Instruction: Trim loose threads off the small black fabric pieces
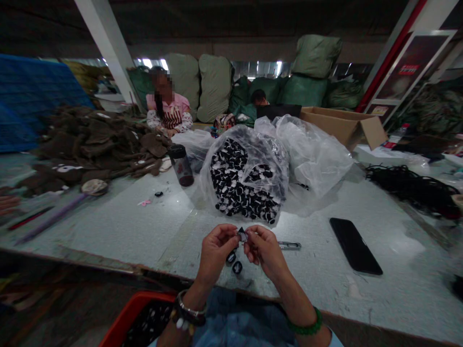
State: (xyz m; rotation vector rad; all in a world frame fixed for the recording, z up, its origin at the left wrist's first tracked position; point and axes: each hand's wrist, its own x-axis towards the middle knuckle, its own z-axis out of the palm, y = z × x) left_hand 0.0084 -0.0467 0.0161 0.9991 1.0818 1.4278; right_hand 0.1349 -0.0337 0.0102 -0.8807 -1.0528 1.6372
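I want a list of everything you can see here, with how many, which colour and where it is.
bag of pieces: 1, clear, black-and-white contents, table middle
crumpled bag: 1, clear, right of it
phone: 1, black, table right
snips: 1, silver, beside right hand
bottle: 1, dark, left of bag
fabric pile: 1, brown, table left
cord pile: 1, black, far right
box: 1, cardboard, behind bags
sacks: several, green, at back
crate: 1, red, below table edge
people: 2, beyond table
loose pieces: 2, black, under hands
small piece: 1, dark and white, between hands
left hand: 1, pinching small piece
right hand: 1, pinching small piece
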